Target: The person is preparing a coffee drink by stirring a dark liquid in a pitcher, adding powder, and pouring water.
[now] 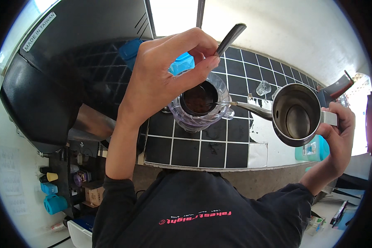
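Note:
High over the counter, my left hand [169,68] pinches a slim steel handle [231,39], shaped like a spoon's. Its lower end is hidden behind my fingers. Below sits a dark round filter cup [199,98] with wet brown stuff like coffee grounds inside, resting in a clear plastic jug [190,123]. My right hand [339,132] is closed around the handle of a steel gooseneck kettle [297,118], which has no lid and a little liquid at the bottom. The kettle's spout [252,108] reaches left to the filter cup's rim. I cannot tell whether liquid is flowing.
A large black machine [37,91] stands at the left. Black tiles [186,151] cover the counter, with a white section to the right. Behind the kettle stands a small clear cup [263,87]. A turquoise container [314,149] is near my right forearm; a blue one [182,64] sits behind the jug.

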The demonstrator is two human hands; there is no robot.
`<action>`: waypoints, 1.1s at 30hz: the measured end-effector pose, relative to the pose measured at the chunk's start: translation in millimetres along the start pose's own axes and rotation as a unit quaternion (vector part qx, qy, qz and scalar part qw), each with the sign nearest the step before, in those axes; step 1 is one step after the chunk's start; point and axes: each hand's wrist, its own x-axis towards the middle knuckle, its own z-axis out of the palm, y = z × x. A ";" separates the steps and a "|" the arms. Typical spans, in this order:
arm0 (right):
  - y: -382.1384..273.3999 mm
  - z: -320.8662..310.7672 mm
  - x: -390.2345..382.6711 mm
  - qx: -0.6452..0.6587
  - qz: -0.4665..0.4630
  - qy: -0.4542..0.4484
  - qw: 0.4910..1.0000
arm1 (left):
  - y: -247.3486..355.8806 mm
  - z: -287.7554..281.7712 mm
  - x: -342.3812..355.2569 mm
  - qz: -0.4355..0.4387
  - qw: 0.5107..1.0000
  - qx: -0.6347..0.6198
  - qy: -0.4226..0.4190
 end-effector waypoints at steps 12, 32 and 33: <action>6.7 -6.3 1.7 0.028 0.003 -0.019 0.999 | -0.4 0.0 -0.8 -0.006 1.000 0.000 -0.005; -1.1 23.9 19.8 0.016 -0.061 -0.098 0.993 | -1.0 0.8 -1.9 -0.008 1.000 -0.005 -0.004; -1.5 24.9 21.1 0.016 -0.061 -0.098 0.993 | -0.7 1.0 -2.3 -0.010 1.000 -0.007 -0.003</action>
